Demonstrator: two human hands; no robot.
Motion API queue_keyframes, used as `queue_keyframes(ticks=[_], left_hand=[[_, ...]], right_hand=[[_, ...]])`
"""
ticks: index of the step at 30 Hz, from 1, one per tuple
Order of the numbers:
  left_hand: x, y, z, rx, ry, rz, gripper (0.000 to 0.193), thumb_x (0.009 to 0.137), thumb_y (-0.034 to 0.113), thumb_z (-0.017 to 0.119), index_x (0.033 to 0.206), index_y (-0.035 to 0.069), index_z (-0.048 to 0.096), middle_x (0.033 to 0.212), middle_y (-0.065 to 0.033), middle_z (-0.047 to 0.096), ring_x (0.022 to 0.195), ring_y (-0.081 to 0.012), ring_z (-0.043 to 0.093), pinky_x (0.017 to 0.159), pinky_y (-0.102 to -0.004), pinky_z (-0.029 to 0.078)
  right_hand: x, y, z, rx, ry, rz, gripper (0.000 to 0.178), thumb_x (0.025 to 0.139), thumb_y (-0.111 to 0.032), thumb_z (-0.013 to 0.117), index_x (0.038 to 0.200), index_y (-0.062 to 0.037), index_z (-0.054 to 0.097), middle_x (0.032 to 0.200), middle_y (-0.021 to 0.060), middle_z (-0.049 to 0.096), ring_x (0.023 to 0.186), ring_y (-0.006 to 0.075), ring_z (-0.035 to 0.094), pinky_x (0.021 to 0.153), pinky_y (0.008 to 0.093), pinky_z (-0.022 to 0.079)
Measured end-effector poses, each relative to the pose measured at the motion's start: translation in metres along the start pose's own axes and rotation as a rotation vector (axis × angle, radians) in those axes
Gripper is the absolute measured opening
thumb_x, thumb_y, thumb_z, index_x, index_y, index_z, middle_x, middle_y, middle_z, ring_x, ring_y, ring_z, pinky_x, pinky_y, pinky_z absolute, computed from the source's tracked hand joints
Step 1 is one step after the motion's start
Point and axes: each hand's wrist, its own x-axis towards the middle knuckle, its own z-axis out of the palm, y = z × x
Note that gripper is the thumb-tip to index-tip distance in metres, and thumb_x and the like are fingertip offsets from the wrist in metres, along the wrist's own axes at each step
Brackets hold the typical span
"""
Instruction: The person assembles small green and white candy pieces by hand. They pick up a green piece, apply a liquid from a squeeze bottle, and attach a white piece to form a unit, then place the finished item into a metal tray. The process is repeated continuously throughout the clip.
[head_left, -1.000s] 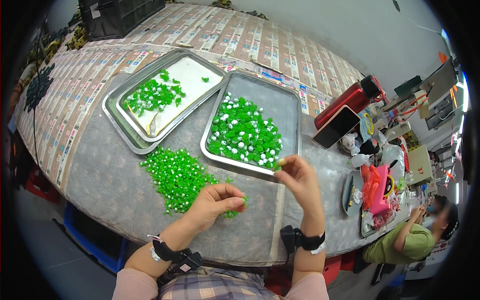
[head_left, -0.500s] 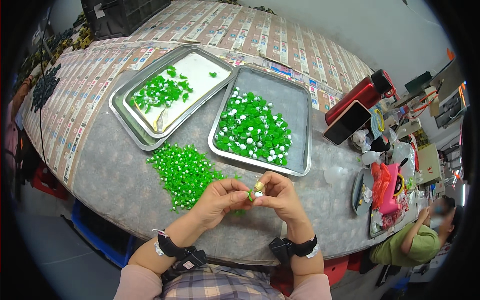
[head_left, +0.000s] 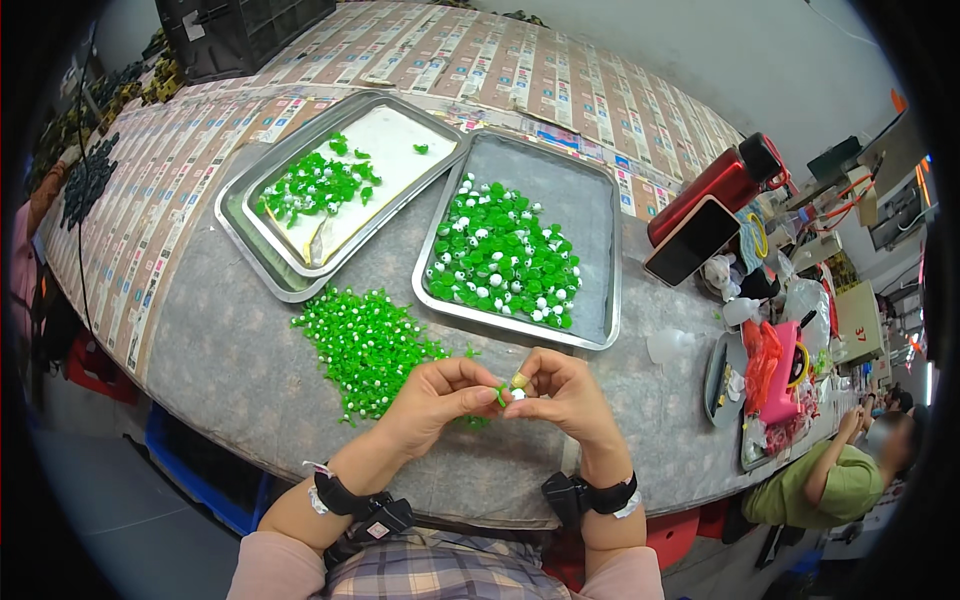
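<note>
Just above the table's near edge, my hands meet fingertip to fingertip. My left hand (head_left: 428,405) pinches a small green plastic piece (head_left: 502,394) between thumb and fingers. Close against it, my right hand (head_left: 568,398) grips a small white ball (head_left: 518,394), with tan tape round one fingertip. Whether the two parts are joined is hidden by my fingers. Beside my left hand spreads a heap of small green pieces with white bits (head_left: 360,350). Beyond my hands, a metal tray (head_left: 597,250) holds many green pieces with white balls.
A second metal tray (head_left: 232,225), lined with white, holds more green-and-white pieces at the back left. On the right stand a red flask (head_left: 705,190), a phone (head_left: 694,241), a clear plastic cup (head_left: 668,346) and a pink container (head_left: 783,385). A person in green (head_left: 825,490) sits at far right.
My hands stay together in nearly the same place. The white ball has turned and shifted slightly lower between my right fingertips, against the green piece.
</note>
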Motion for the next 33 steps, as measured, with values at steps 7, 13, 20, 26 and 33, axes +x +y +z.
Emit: queue_keyframes(ticks=[7, 13, 20, 26, 33], left_hand=[[0.000, -0.001, -0.001, 0.090, -0.003, 0.032, 0.013, 0.076, 0.008, 0.058, 0.087, 0.001, 0.055, 0.081, -0.0059, 0.060, 0.073, -0.0102, 0.057, 0.066, -0.0212, 0.046], [0.000, 0.001, 0.001, 0.087, 0.002, 0.039, 0.013, 0.077, 0.008, 0.057, 0.087, 0.001, 0.055, 0.081, -0.0061, 0.060, 0.071, -0.0100, 0.057, 0.066, -0.0214, 0.046], [0.001, -0.001, -0.001, 0.014, 0.099, 0.069, 0.012, 0.077, 0.008, 0.057, 0.087, 0.000, 0.055, 0.079, -0.0064, 0.059, 0.070, -0.0107, 0.057, 0.065, -0.0216, 0.046], [0.003, -0.004, -0.002, 0.094, 0.153, 0.130, 0.011, 0.077, 0.007, 0.057, 0.086, 0.000, 0.056, 0.076, -0.0056, 0.059, 0.068, -0.0099, 0.055, 0.062, -0.0209, 0.044], [0.003, -0.004, 0.000, 0.124, 0.195, 0.183, 0.009, 0.075, 0.005, 0.058, 0.082, 0.000, 0.057, 0.074, -0.0065, 0.059, 0.067, -0.0117, 0.057, 0.062, -0.0226, 0.047]], right_hand=[[-0.002, -0.005, 0.002, -0.109, 0.000, 0.037, 0.022, 0.064, -0.004, 0.069, 0.075, -0.0013, 0.050, 0.067, 0.0008, 0.055, 0.060, 0.0039, 0.053, 0.050, 0.0150, 0.040], [-0.004, -0.006, 0.003, 0.026, 0.001, -0.003, 0.019, 0.068, -0.001, 0.065, 0.081, 0.0013, 0.052, 0.072, 0.0034, 0.057, 0.066, 0.0069, 0.055, 0.057, 0.0167, 0.044], [-0.003, 0.000, 0.003, 0.097, 0.132, -0.083, 0.019, 0.069, 0.002, 0.062, 0.086, 0.0012, 0.053, 0.081, 0.0052, 0.058, 0.074, 0.0098, 0.057, 0.065, 0.0194, 0.046], [-0.003, -0.003, 0.017, 0.079, 0.236, -0.181, 0.018, 0.070, 0.002, 0.062, 0.085, -0.0001, 0.053, 0.081, 0.0042, 0.058, 0.074, 0.0096, 0.057, 0.064, 0.0190, 0.045], [-0.002, -0.002, 0.020, 0.050, 0.264, -0.167, 0.016, 0.068, 0.004, 0.062, 0.079, -0.0008, 0.052, 0.079, 0.0050, 0.058, 0.072, 0.0112, 0.058, 0.065, 0.0211, 0.047]])
